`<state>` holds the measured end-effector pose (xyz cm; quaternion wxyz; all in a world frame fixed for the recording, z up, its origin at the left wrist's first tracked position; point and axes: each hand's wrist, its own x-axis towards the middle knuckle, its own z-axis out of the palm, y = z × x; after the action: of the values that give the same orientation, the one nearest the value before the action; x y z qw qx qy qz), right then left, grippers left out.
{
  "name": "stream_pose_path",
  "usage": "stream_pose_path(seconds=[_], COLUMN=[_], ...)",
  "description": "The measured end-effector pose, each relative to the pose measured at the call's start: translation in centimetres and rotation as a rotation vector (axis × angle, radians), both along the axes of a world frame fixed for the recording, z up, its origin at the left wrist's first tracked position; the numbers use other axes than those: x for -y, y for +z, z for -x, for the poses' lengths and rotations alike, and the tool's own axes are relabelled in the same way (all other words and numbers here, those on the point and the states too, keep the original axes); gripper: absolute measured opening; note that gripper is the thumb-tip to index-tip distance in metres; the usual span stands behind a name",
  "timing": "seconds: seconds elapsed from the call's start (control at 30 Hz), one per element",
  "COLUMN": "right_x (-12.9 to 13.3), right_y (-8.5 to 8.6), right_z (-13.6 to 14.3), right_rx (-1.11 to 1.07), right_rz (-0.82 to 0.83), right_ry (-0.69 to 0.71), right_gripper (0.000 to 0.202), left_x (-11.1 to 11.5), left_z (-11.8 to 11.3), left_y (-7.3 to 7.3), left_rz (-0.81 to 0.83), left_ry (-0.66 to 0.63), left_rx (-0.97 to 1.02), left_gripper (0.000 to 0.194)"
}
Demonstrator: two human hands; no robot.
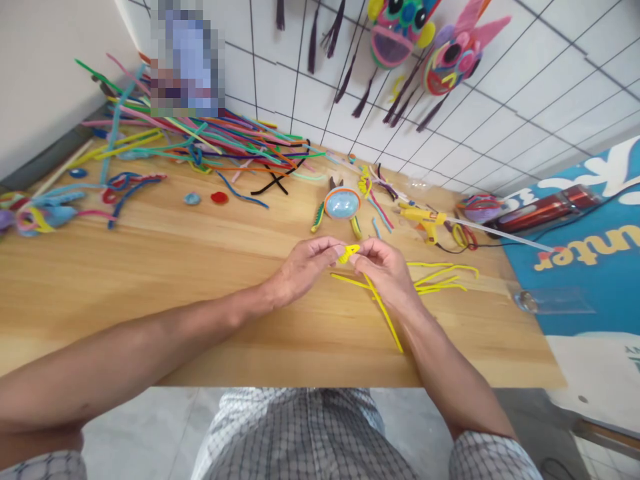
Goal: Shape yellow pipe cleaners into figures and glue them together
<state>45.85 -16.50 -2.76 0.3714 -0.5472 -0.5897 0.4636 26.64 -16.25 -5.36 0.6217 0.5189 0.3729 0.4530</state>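
Both hands meet over the wooden table around a yellow pipe cleaner (349,253) whose end is wound into a small coil. My left hand (313,263) pinches the coil from the left. My right hand (385,263) pinches it from the other side, fingers closed; a long straight yellow length (385,313) hangs below that hand toward the table's front edge. More yellow pipe cleaners (443,277) lie beside and partly behind my right hand. Just beyond the fingers sits a light-blue oval piece with an orange rim (343,203), lying over pliers with green-yellow handles (318,217).
A heap of coloured pipe cleaners (215,140) covers the back left. At the right are a yellow glue gun (423,220) with a clear stick, a red metal flask (550,208) and a clear tube (560,301). Decorated masks (453,60) hang on the white grid wall.
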Motion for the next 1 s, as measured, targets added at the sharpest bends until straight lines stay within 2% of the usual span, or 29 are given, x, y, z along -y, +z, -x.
stream_pose_path(seconds=[0.3,0.47,0.67,0.83,1.0], right_x=[0.81,0.60,0.46,0.45,0.38], right_y=[-0.12,0.08,0.53,0.55,0.26], right_z=[0.71,0.52,0.42,0.39,0.29], right_rx=[0.172,0.105,0.034,0.030,0.038], right_rz=[-0.213,-0.123,-0.002,0.010,0.011], right_ry=[0.025,0.052,0.039,0.031,0.090], right_gripper=[0.014,0.017,0.022,0.023,0.021], left_x=[0.14,0.16,-0.25,-0.03,0.03], left_z=[-0.08,-0.06,-0.39,-0.32,-0.23], left_y=[-0.65,-0.22,-0.77,-0.68,-0.36], left_rz=[0.033,0.029,0.104,0.032,0.039], left_ry=[0.015,0.019,0.056,0.040,0.050], left_rx=[-0.024,-0.038,0.027,-0.002,-0.033], left_gripper=[0.043,0.044,0.049,0.037,0.038])
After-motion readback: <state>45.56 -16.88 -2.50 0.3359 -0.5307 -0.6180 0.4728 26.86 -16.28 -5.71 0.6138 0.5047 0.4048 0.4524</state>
